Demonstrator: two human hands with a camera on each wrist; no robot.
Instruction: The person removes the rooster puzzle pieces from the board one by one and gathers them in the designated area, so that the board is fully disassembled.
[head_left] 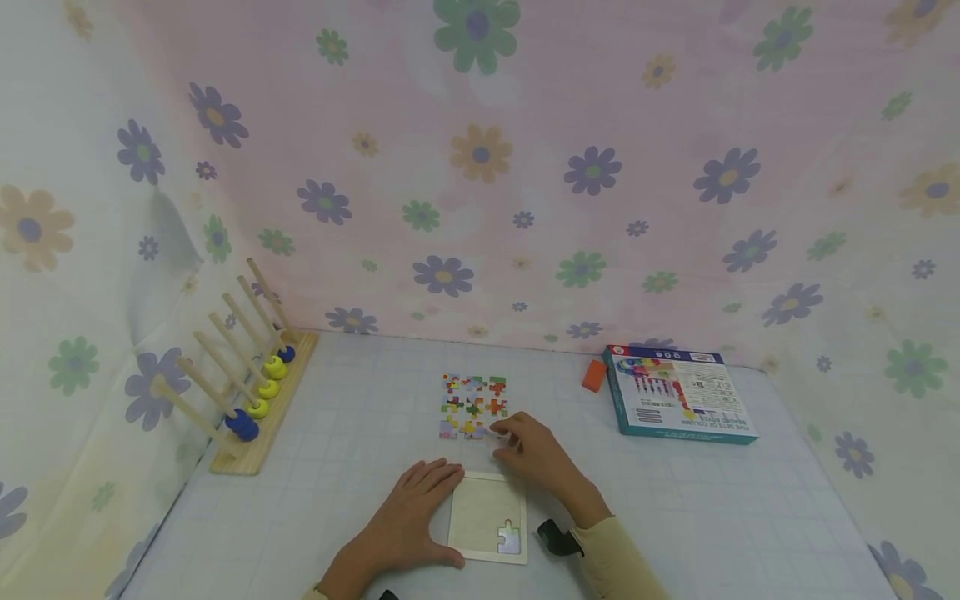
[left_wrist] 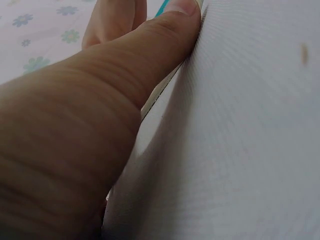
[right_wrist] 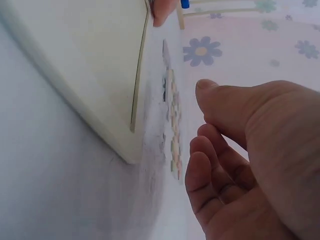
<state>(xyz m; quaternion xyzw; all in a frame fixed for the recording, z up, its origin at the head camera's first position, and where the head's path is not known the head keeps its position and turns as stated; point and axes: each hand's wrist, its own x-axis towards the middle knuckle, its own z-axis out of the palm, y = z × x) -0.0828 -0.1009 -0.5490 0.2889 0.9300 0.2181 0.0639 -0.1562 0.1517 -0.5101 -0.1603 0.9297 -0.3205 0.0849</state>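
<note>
A square wooden puzzle tray [head_left: 480,512] lies on the table with one jigsaw piece [head_left: 509,537] in its lower right corner. My left hand [head_left: 408,517] rests at the tray's left side with fingers stretched to the upper left corner; its thumb [left_wrist: 165,35] lies straight along the edge. Beyond the tray, several colourful jigsaw pieces [head_left: 474,407] are laid out in rows. My right hand [head_left: 536,454] reaches over the near right end of these pieces. In the right wrist view its thumb and loosely bent fingers [right_wrist: 199,172] are apart, with nothing between them.
At the left stands a wooden peg rack [head_left: 281,400] with blue and yellow beads on its upright rods. A teal-edged game box [head_left: 678,396] lies at the back right, with an orange block [head_left: 594,376] beside it. Flowered cloth [head_left: 480,208] walls surround the table.
</note>
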